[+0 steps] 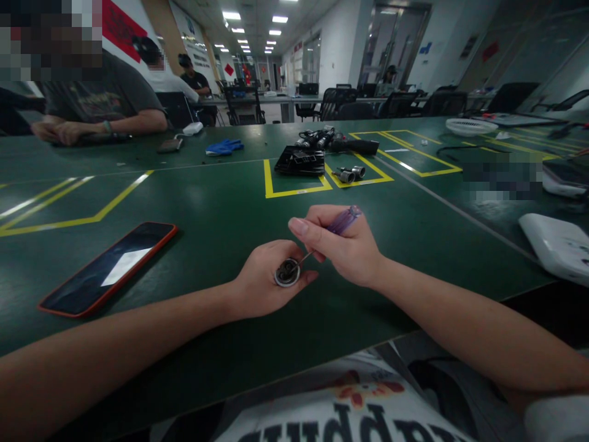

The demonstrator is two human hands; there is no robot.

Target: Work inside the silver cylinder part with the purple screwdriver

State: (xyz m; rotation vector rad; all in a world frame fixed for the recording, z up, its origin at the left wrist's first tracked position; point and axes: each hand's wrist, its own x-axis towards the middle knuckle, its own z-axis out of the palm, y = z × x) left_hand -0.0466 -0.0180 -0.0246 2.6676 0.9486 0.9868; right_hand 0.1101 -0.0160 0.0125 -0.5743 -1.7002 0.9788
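My left hand [263, 277] is wrapped round a round metal connector [287, 272], its open end tilted up toward me. Dark inner parts show inside the metal rim, too small to make out. In my right hand [345, 248] is a screwdriver [341, 221] with a clear purple handle. Its thin shaft slants down to the left, and the tip reaches into the connector's open end. Beyond my hands, two similar metal connectors [352, 174] lie inside a yellow taped box. Next to them is a shiny black bag [300, 161].
A phone in an orange case [110, 267] lies to the left on the green table [216, 209]. Dark cables with connectors [322, 137] and a blue cloth-like item [224, 147] are farther back. A white device [556, 245] sits at right. Across the table a person [105, 98] sits.
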